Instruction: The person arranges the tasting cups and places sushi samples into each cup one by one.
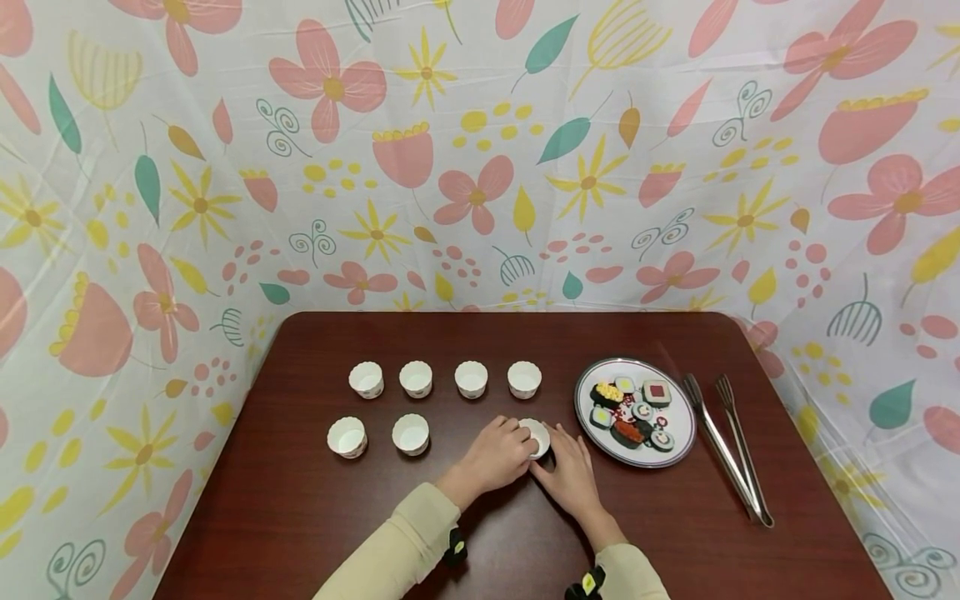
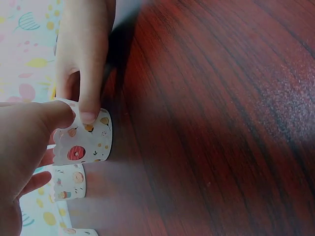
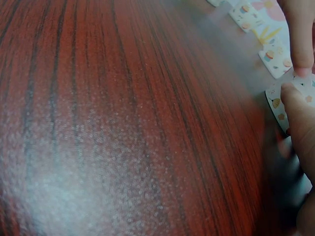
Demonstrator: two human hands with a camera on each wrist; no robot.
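Sleeves [image 1: 397, 546] at the bottom lead to left hand [image 1: 495, 454] and right hand [image 1: 572, 477] gripping a cup [image 1: 536, 433] just right of centre, probably light, easily dented, best held by its sides.

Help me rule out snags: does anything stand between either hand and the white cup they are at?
Nothing visible does. The left hand and the right hand both touch the white cup directly. The nearest back-row cup stands beyond it, and the plate lies to the right, neither in between.
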